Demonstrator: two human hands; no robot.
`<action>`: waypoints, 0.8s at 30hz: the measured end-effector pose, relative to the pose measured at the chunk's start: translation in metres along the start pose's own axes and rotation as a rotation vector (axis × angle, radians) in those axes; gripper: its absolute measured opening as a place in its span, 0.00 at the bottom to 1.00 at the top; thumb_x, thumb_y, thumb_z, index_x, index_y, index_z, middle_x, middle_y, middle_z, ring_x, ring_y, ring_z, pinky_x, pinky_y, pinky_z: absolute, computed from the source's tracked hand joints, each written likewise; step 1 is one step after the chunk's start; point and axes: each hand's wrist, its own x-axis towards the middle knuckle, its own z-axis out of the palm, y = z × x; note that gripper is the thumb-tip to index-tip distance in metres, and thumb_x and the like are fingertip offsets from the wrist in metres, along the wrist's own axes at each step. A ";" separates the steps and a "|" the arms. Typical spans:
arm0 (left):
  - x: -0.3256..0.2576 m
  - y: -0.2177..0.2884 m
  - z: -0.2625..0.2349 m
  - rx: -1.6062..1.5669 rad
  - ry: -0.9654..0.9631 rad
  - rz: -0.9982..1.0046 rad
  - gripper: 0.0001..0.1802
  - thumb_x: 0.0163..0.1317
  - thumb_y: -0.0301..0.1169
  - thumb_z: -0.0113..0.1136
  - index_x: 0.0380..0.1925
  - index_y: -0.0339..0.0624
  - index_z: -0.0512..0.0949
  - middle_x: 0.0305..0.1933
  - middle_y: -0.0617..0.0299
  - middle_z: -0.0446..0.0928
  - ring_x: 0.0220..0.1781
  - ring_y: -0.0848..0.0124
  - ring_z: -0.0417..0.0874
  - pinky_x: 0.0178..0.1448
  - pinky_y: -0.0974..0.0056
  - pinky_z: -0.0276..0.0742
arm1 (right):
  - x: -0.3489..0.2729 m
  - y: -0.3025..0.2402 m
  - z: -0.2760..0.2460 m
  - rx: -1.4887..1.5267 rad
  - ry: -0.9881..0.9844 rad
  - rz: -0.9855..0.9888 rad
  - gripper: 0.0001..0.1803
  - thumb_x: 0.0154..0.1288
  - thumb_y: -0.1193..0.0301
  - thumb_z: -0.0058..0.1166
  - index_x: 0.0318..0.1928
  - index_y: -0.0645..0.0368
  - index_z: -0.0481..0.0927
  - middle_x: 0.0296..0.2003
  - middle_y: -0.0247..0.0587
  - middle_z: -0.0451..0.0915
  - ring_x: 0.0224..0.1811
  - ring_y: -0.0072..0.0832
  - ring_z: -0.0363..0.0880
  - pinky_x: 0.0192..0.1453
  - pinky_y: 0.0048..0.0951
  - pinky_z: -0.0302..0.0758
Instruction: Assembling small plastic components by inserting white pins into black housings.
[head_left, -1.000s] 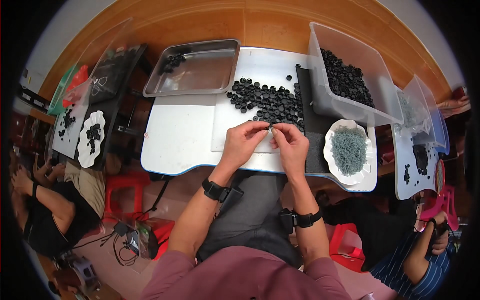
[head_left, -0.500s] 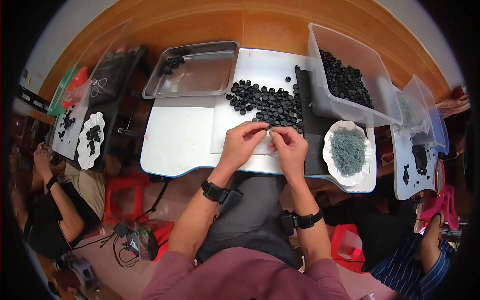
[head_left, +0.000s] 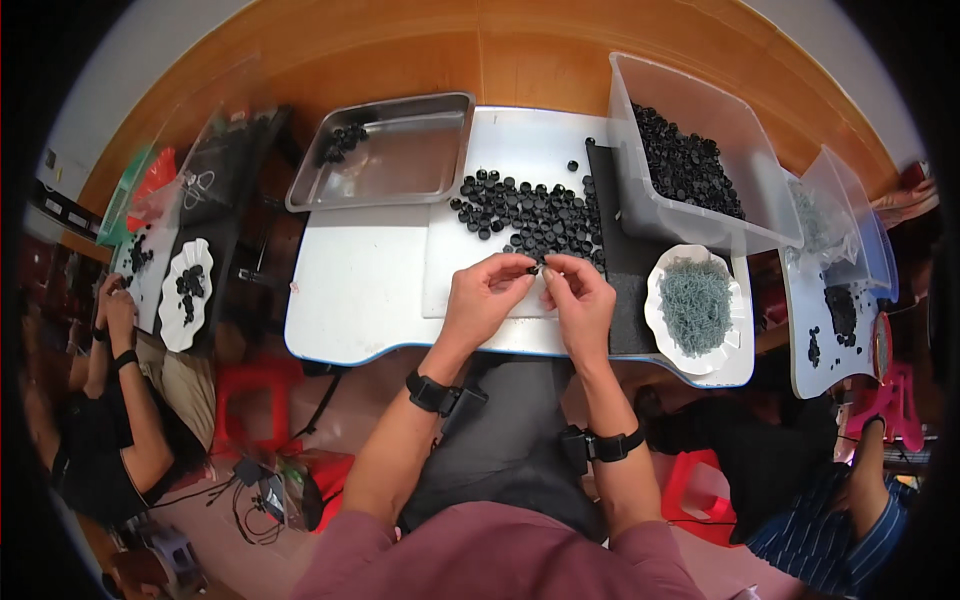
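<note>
Both hands meet just above the near edge of the white table [head_left: 350, 300], fingertips pressed toward each other: the left hand [head_left: 487, 297] and the right hand [head_left: 580, 300] pinch between them a small black cap [head_left: 537, 268], which sits right at the touching fingertips; whether anything thin is being fitted into it is too small to tell. Immediately beyond the fingers lies the loose pile of black caps [head_left: 530, 212], spread over the table and touching the edge of a dark mat [head_left: 620, 270] that runs under the right hand's far side. Just to the right of the right hand stands a white scalloped dish [head_left: 665, 290] heaped with fine grey-green pieces [head_left: 697, 303], still full. Farther off, beyond and left of the left hand, a metal tray [head_left: 400, 160] holds only a small cluster of caps [head_left: 342, 142] in its far-left corner, the rest of it bare. Beyond the right hand, a clear plastic bin [head_left: 640, 170] is still deep in black caps. Judging from this, the work looks to be at an early stage: a handful set in the tray, one piece in hand, and the pile, the dish and the bin largely untouched.
</note>
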 end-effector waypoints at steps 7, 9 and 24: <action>-0.001 -0.003 0.001 -0.145 0.005 -0.007 0.12 0.65 0.21 0.67 0.49 0.32 0.81 0.45 0.58 0.86 0.47 0.75 0.87 0.52 0.70 0.83 | 0.001 0.000 -0.003 -0.095 -0.098 -0.225 0.10 0.62 0.84 0.63 0.44 0.63 0.86 0.41 0.35 0.82 0.34 0.16 0.80 0.33 0.17 0.75; 0.000 -0.002 0.001 -0.145 0.012 -0.012 0.11 0.65 0.22 0.68 0.47 0.33 0.82 0.44 0.58 0.87 0.45 0.75 0.87 0.51 0.70 0.83 | 0.003 -0.003 -0.004 -0.154 -0.106 -0.324 0.11 0.60 0.84 0.63 0.44 0.62 0.86 0.43 0.36 0.82 0.34 0.17 0.80 0.33 0.17 0.74; -0.001 0.006 0.004 -0.183 0.028 0.003 0.10 0.70 0.24 0.63 0.48 0.33 0.83 0.43 0.58 0.86 0.43 0.75 0.87 0.47 0.69 0.83 | -0.001 -0.004 -0.004 -0.166 -0.073 -0.283 0.14 0.60 0.84 0.63 0.47 0.63 0.86 0.39 0.37 0.83 0.31 0.19 0.80 0.34 0.20 0.75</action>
